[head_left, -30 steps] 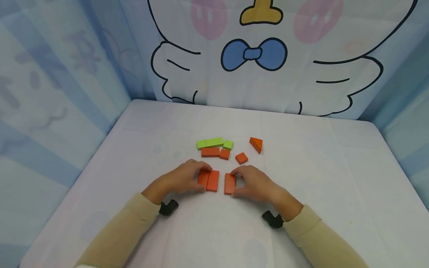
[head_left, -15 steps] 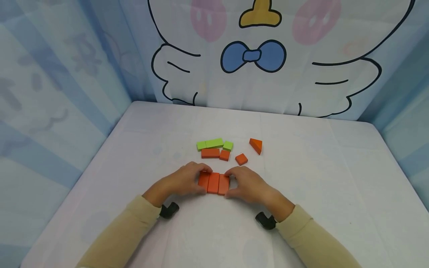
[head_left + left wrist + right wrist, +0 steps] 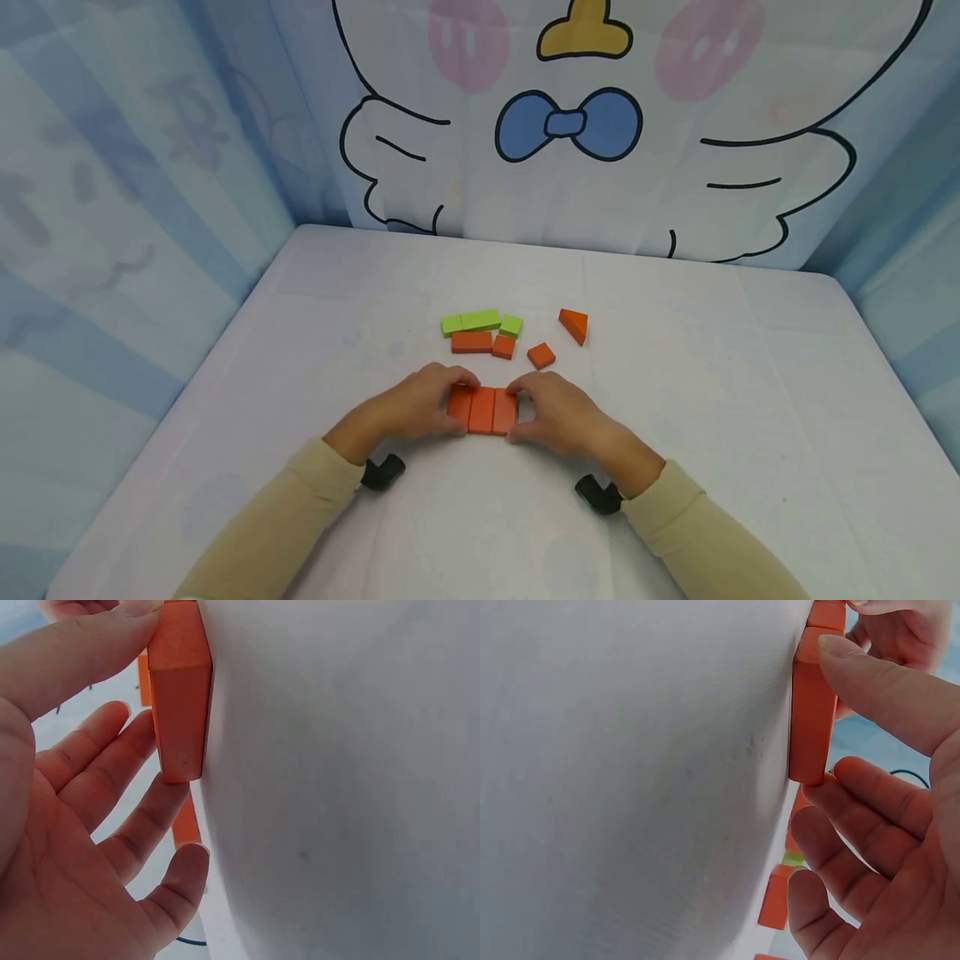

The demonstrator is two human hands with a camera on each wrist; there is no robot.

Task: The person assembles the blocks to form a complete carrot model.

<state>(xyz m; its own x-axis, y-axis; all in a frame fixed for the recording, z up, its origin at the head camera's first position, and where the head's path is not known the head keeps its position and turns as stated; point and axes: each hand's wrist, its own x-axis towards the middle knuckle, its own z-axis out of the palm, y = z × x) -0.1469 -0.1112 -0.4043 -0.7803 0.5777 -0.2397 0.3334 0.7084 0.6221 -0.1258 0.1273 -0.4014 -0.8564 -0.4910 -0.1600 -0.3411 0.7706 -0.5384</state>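
Three flat orange blocks lie side by side and touching on the table, the middle one (image 3: 482, 410) between the two hands. My left hand (image 3: 415, 403) grips the leftmost block (image 3: 459, 405) by its near and far ends, and in the left wrist view the thumb presses on that block (image 3: 180, 712). My right hand (image 3: 564, 415) pinches the rightmost block (image 3: 505, 412) the same way; the right wrist view shows thumb and a fingertip on the ends of this block (image 3: 812, 720).
Behind the hands lie a long orange block (image 3: 471, 342), two small orange blocks (image 3: 503, 347) (image 3: 541, 356), several green blocks (image 3: 480, 320) and an orange triangular block (image 3: 573, 326). A patterned curtain (image 3: 570, 192) stands behind the white table (image 3: 675, 350).
My right hand has moved left with its block, closing the gap to the other two. Lately the three blocks and both hands have shifted very slightly right.
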